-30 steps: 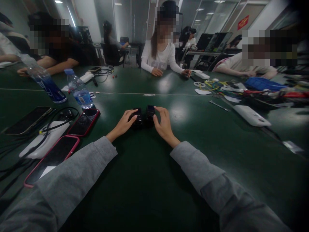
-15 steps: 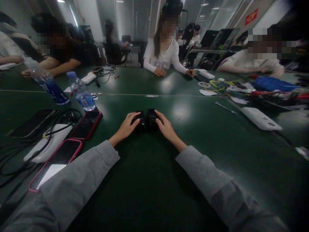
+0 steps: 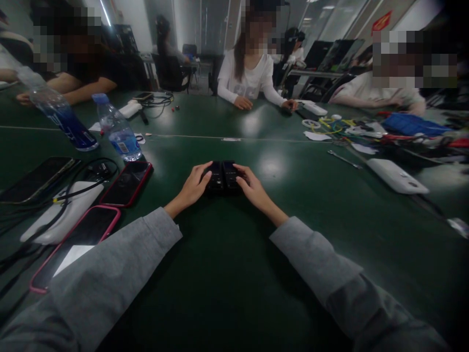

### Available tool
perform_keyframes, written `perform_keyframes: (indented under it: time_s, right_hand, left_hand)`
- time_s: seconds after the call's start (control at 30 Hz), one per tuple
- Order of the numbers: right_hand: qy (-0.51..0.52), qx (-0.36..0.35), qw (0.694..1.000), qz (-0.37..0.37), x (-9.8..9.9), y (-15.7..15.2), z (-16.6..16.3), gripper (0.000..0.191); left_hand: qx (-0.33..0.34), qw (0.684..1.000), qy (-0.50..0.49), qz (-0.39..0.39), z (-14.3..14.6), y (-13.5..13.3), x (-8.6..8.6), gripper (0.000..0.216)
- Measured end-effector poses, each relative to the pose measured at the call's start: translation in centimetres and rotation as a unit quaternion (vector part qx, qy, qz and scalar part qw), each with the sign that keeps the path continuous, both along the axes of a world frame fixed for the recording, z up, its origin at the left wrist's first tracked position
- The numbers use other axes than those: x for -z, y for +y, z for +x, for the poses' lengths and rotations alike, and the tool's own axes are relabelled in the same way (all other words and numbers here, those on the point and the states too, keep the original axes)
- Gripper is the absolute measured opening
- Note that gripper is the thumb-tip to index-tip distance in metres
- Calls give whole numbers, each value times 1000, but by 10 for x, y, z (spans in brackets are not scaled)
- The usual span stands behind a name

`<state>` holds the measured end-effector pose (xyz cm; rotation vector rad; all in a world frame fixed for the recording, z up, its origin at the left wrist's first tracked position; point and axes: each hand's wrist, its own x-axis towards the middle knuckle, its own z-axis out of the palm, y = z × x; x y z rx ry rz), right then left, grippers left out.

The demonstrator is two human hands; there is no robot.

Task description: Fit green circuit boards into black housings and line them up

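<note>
Two small black boxy devices stand side by side, touching, on the dark green table (image 3: 227, 274) in front of me. My left hand (image 3: 192, 188) curls round the left black device (image 3: 216, 176), thumb on its near side. The right black device (image 3: 230, 174) is gripped from the right by my right hand (image 3: 252, 188), fingers bent over its top. Both my arms wear grey sleeves.
To my left lie phones with pink and red cases (image 3: 128, 183), a white power bank (image 3: 60, 217) with black cables, and two water bottles (image 3: 117, 129). A white power strip (image 3: 397, 176), a wrench and coloured wires clutter the right. Other people sit across the table.
The two devices, slightly apart a second ago, are now pressed together. My hands have closed in with them; the view shifted a little.
</note>
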<state>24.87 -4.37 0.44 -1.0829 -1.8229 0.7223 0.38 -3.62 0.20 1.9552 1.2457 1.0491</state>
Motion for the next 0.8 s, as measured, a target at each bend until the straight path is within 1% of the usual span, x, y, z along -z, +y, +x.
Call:
perform_keyframes:
  time_s: [0.17,0.33,0.53,0.67,0.8]
  right_hand:
    - [-8,-4,1000,4,2,1,2,45]
    - [1,-14,1000,6,5,3,3,45]
    - [-8,-15,1000,11,4,2,3,49]
    - [-37,-7,999,30,5,3,3,50]
    - [-99,-18,994,51,10,3,0,58]
  left_hand:
    - [2,1000,-2,10,-1,2,2,47]
    - [23,1000,-12,-5,-2,2,4,54]
    - [22,1000,1,20,-2,2,4,55]
    - [23,1000,5,20,-2,2,3,56]
    - [25,999,16,33,-2,1,3,56]
